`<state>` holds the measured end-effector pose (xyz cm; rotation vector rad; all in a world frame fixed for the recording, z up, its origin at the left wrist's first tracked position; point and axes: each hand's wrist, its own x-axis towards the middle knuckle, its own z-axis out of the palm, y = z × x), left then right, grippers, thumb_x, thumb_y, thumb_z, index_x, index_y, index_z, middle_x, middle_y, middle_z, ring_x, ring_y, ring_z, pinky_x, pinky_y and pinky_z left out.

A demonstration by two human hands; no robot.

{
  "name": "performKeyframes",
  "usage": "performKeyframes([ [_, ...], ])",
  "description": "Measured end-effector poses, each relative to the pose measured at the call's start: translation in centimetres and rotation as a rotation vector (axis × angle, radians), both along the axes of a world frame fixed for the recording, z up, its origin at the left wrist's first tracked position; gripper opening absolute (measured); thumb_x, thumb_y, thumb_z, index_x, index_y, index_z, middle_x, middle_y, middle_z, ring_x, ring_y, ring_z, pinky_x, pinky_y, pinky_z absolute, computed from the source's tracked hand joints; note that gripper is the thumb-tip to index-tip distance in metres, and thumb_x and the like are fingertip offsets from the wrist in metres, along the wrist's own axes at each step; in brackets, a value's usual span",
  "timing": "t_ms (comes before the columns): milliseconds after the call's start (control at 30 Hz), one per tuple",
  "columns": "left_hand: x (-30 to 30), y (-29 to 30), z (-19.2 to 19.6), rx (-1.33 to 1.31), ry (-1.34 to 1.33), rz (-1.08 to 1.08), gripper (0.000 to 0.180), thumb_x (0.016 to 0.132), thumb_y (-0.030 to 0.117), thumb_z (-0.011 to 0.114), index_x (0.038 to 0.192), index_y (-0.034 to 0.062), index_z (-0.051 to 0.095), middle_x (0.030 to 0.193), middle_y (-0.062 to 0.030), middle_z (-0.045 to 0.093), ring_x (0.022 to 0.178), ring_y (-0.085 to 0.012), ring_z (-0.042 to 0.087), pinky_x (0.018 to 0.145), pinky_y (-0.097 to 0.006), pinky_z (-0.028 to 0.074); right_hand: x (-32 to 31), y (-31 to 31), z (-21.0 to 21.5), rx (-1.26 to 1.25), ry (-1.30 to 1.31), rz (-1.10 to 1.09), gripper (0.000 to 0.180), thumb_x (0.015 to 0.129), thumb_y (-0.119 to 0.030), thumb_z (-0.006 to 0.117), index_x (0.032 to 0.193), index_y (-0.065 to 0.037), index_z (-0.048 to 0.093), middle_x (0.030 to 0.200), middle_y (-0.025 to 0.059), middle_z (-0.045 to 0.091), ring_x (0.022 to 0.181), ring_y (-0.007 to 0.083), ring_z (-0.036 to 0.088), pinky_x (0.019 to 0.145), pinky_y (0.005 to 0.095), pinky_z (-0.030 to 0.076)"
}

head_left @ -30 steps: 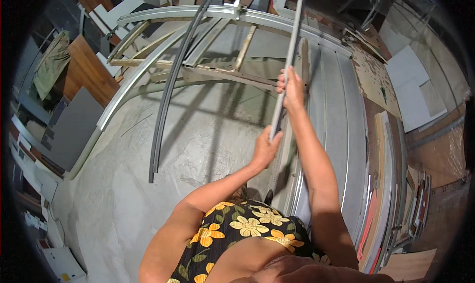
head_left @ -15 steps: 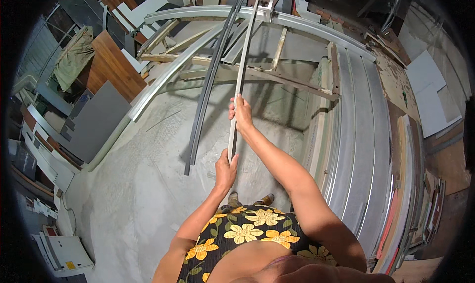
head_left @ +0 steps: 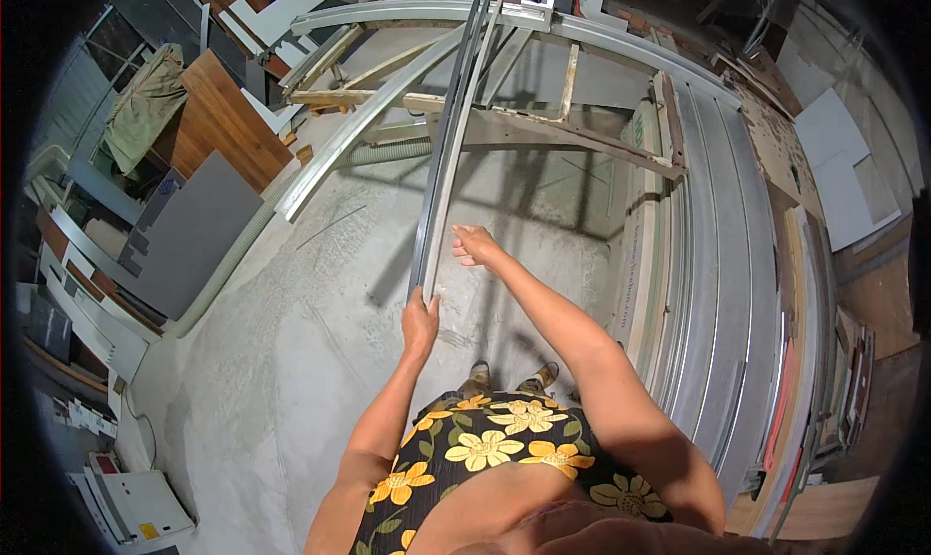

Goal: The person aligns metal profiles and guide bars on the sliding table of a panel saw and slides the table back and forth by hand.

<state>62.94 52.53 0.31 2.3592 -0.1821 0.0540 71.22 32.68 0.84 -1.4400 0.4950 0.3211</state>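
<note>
A long pale strip [head_left: 464, 133] and a long dark grey strip [head_left: 445, 147] lie side by side, running away from me across the metal frame. My left hand [head_left: 419, 324] is closed around the near end of the pale strip, against the end of the dark one. Whether it grips the dark strip too is hard to tell. My right hand [head_left: 477, 246] hovers just right of the pale strip, apart from it, with loosely bent fingers and nothing in them. The strips rest over a raised frame with a silver curved rail [head_left: 388, 12] and a wooden crossbar [head_left: 582, 140].
Another silver rail [head_left: 373, 118] slants toward me at the left. Long grey panels [head_left: 713, 264] are stacked along the right. Wooden and grey boards [head_left: 199, 230] lean at the left beside a hose [head_left: 228, 269]. A white box-like unit [head_left: 145, 505] sits lower left.
The pale strip has shifted left until it lies along the dark strip. My right hand has let go of it and moved slightly nearer to me. My left hand has moved left with its end.
</note>
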Motion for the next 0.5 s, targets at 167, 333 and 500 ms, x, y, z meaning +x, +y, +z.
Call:
performKeyframes([
  [167, 3.1, 1.1, 0.4, -0.045, 0.055, 0.031, 0.027, 0.086, 0.021, 0.064, 0.104, 0.0002, 0.063, 0.083, -0.0231, 0.067, 0.081, -0.0384, 0.067, 0.072, -0.044, 0.05, -3.9, -3.9, -1.7, -0.033, 0.105, 0.103, 0.041, 0.092, -0.043, 0.058, 0.118, -0.011, 0.057, 0.098, 0.0025, 0.064, 0.079, 0.0143, 0.065, 0.064, 0.0296, 0.052],
  [333, 5.2, -0.1, 1.1, 0.003, 0.021, 0.026, 0.027, 0.085, 0.018, 0.067, 0.104, -0.001, 0.063, 0.091, -0.0268, 0.065, 0.084, -0.0444, 0.063, 0.073, -0.05, 0.048, -8.9, -8.6, -2.1, -0.177, 0.179, 0.028, 0.032, 0.093, -0.037, 0.058, 0.112, -0.012, 0.06, 0.092, 0.0014, 0.065, 0.076, 0.0119, 0.065, 0.059, 0.0258, 0.051],
  [500, 6.8, -1.9, -0.6, 0.112, -0.213, -0.003, 0.03, 0.079, 0.012, 0.072, 0.104, -0.0013, 0.063, 0.09, -0.0206, 0.054, 0.085, -0.0397, 0.056, 0.075, -0.048, 0.046, -14.3, -12.0, -3.5, -0.244, 0.211, -0.109, 0.03, 0.093, -0.034, 0.058, 0.111, -0.011, 0.061, 0.093, 0.0013, 0.065, 0.077, 0.0116, 0.065, 0.058, 0.0258, 0.05],
])
